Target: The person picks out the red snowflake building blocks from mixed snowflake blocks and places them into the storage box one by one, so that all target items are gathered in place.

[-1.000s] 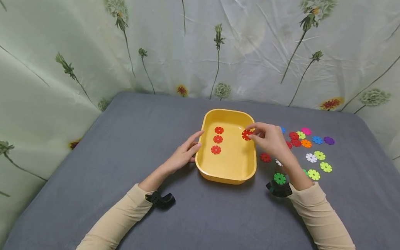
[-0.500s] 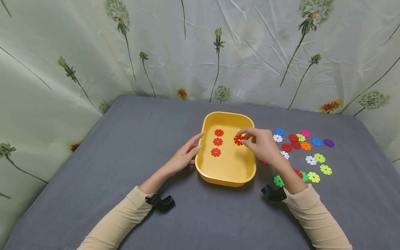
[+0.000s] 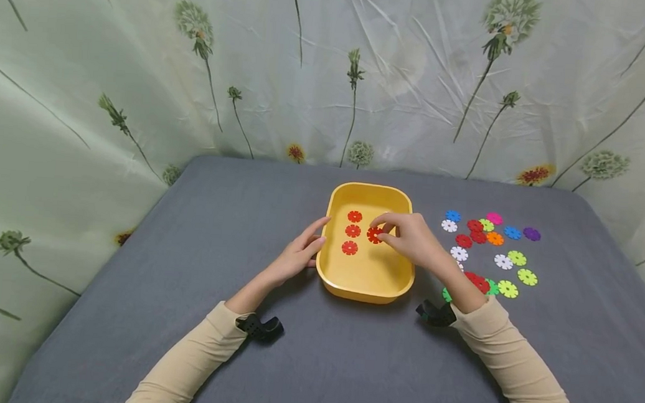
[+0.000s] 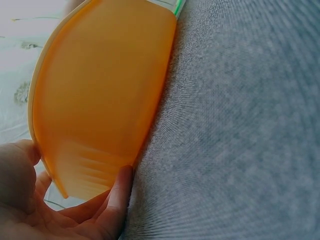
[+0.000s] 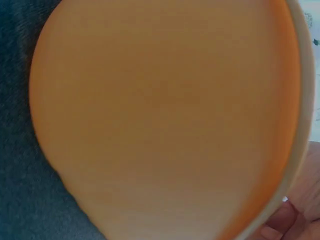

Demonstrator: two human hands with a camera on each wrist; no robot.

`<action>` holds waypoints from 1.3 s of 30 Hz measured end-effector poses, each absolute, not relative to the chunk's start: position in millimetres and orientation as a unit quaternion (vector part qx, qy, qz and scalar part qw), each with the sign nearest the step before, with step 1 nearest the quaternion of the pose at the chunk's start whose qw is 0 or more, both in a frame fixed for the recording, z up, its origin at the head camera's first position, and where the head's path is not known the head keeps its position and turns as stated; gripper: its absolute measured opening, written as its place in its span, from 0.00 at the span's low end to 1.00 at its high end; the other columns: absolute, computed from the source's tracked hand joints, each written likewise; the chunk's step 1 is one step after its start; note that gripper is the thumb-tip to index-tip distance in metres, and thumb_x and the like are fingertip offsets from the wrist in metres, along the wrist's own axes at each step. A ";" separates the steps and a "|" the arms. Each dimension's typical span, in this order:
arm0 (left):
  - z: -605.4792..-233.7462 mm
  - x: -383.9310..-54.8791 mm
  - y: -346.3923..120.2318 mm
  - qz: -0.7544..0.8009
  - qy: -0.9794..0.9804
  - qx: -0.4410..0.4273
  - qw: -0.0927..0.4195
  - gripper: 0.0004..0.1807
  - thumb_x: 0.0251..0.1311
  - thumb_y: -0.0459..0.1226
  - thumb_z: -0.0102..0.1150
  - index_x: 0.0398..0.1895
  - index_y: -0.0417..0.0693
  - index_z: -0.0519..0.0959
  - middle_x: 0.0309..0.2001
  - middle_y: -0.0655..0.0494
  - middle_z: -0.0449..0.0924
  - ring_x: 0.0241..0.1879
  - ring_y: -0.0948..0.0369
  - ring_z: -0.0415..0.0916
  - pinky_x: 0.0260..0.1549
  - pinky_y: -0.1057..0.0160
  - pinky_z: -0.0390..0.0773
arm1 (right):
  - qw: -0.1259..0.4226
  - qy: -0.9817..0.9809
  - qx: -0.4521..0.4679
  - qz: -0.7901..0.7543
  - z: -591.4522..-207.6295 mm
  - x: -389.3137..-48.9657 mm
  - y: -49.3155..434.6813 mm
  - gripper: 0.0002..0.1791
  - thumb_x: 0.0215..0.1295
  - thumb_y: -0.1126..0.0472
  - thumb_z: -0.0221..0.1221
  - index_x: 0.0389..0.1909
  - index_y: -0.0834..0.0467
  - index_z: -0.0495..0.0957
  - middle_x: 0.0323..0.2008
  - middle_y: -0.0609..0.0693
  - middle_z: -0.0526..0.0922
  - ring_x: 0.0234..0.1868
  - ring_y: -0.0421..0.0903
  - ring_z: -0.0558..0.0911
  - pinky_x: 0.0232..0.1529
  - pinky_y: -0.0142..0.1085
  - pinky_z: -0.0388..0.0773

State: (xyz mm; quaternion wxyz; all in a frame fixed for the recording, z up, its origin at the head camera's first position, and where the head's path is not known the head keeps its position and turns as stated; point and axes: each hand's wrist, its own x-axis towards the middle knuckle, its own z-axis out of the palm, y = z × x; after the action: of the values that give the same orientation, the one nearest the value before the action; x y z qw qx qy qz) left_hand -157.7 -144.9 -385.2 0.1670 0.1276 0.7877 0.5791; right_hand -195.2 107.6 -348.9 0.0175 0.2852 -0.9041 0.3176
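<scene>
Inside the yellow plastic basin (image 3: 364, 282), three red notched plastic discs lie in a column on the left of its floor, the middle red disc (image 3: 352, 231) among them. My right hand (image 3: 410, 236) reaches over the basin's right rim and pinches another red disc (image 3: 376, 234) between thumb and fingertips, just right of that column. In the right wrist view the basin's wall (image 5: 160, 110) hides this disc. My left hand (image 3: 293, 255) rests against the basin's left side, fingers extended. The left wrist view shows its fingers (image 4: 117, 200) touching the outer wall (image 4: 100, 90).
Right of the basin, several loose discs are scattered on the grey cloth-covered table (image 3: 231, 220), among them a purple disc (image 3: 532, 234), an orange disc (image 3: 495, 238) and a white disc (image 3: 503, 261). A flower-printed curtain (image 3: 320, 70) hangs behind the table.
My right hand has carried the red disc leftward and slightly nearer me, from the basin's right rim towards the red column. The left hand has stayed at the basin's side.
</scene>
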 end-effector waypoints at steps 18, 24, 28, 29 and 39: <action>-384.8 -157.4 -145.0 0.576 0.790 0.131 0.162 0.29 0.73 0.40 0.38 0.74 0.57 0.47 0.65 0.36 0.64 0.57 0.45 0.73 0.50 0.55 0.80 | 0.005 -0.898 0.331 0.290 -356.3 -196.3 91.5 0.09 0.53 0.69 0.64 0.37 0.60 0.83 0.30 0.53 0.86 0.30 0.45 0.81 0.29 0.28 0.71; -385.5 -157.9 -144.9 0.570 0.796 0.126 0.162 0.29 0.73 0.41 0.38 0.74 0.57 0.47 0.65 0.36 0.64 0.57 0.46 0.73 0.50 0.56 0.80 | -0.012 -0.901 0.331 0.281 -359.9 -196.3 86.3 0.08 0.52 0.68 0.65 0.35 0.59 0.83 0.26 0.51 0.85 0.26 0.42 0.78 0.28 0.28 0.71; -395.6 -163.8 -146.4 0.574 0.793 0.124 0.165 0.29 0.73 0.41 0.38 0.74 0.58 0.47 0.66 0.36 0.63 0.57 0.46 0.73 0.50 0.55 0.80 | -0.035 -0.899 0.333 0.283 -362.8 -196.5 83.4 0.07 0.52 0.69 0.65 0.34 0.59 0.83 0.23 0.50 0.84 0.24 0.40 0.74 0.27 0.27 0.69; -399.3 -166.0 -146.9 0.575 0.792 0.124 0.165 0.29 0.73 0.41 0.37 0.74 0.58 0.46 0.66 0.36 0.63 0.57 0.46 0.73 0.50 0.55 0.80 | -0.040 -0.899 0.332 0.284 -363.3 -196.4 82.7 0.07 0.52 0.69 0.65 0.34 0.58 0.84 0.23 0.50 0.84 0.24 0.40 0.74 0.27 0.27 0.70; -414.1 -172.1 -147.6 0.577 0.793 0.125 0.151 0.29 0.72 0.45 0.39 0.73 0.66 0.48 0.66 0.39 0.64 0.58 0.47 0.73 0.49 0.54 0.80 | -0.065 -0.903 0.327 0.270 -370.4 -197.2 76.4 0.07 0.52 0.67 0.66 0.33 0.57 0.84 0.23 0.49 0.84 0.27 0.42 0.76 0.32 0.30 0.72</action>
State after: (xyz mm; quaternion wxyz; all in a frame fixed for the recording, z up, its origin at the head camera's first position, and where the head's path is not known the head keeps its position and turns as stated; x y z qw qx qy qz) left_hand -172.1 -147.6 -414.1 0.1506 0.1249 0.7929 0.5771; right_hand -197.2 76.4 -370.4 -0.0652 0.3266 -0.9035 0.2699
